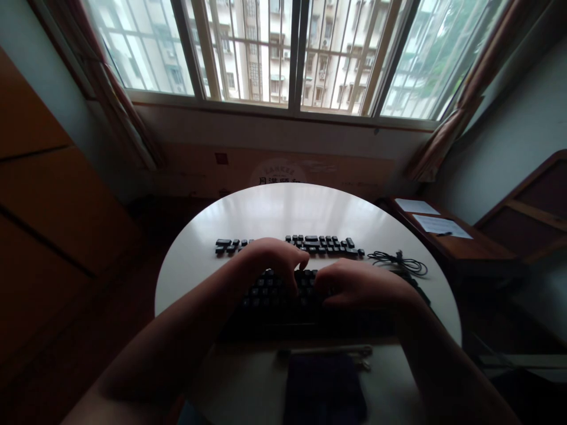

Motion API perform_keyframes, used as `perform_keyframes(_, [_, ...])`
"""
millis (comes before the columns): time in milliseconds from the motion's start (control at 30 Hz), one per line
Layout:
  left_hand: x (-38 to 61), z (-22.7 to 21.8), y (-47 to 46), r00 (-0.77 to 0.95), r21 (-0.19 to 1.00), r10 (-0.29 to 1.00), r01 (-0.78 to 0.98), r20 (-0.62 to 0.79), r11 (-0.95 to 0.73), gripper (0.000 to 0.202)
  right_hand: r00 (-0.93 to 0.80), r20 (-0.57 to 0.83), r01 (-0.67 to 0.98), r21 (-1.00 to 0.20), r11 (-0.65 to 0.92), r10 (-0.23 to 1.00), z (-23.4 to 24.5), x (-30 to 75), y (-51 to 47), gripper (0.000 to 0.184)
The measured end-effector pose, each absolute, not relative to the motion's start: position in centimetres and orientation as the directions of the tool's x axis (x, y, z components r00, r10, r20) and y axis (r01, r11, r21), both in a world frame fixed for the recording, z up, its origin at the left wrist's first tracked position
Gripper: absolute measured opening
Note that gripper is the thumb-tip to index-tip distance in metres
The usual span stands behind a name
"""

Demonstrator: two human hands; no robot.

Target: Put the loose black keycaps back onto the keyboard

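Note:
A black keyboard lies on the round white table, many of its keycaps in place. My left hand arches over its upper middle, with a gap between the bent fingers and the downward thumb; no object shows in it. Close to its right, my right hand is curled low over the keys. Whatever its closed fingers hold, if anything, is hidden. Behind the keyboard, loose black keycaps stand in rows, partly covered by my left hand.
A coiled black cable lies at the right of the table. Nearer me are a dark pouch-like item and a thin, blurred tool. Papers rest on a brown side table at right. Windows stand ahead.

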State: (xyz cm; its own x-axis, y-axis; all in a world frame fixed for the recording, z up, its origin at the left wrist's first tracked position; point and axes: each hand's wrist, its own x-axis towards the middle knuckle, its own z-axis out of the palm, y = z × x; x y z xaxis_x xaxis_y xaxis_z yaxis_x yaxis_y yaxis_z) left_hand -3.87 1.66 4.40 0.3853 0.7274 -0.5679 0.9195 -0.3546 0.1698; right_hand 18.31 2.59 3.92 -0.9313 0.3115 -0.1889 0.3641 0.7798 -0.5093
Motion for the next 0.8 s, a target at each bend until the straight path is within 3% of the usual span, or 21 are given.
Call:
perform_keyframes(367, [-3.3,4.2,1.6,0.393,0.143,0.732,0.913,-0.556,-0.382,0.084,-0.891,-0.192,0.454,-0.406,0.793,0.412,4.0,17.6,0.8,0.018])
perform_keyframes(533, [-3.9,3.9,2.0,0.418,0.198,0.727,0.906,-0.544,-0.373,0.084,-0.894,-0.149,0.447,-0.341,0.827,0.422,3.9,17.3,0.0,0.022])
perform_keyframes(800, [-5.9,5.4,1.9,0.421,0.249,0.743,0.907,-0.521,-0.339,0.057,-0.843,-0.197,0.538,-0.271,0.798,0.501,3.9,16.9,-0.4,0.021])
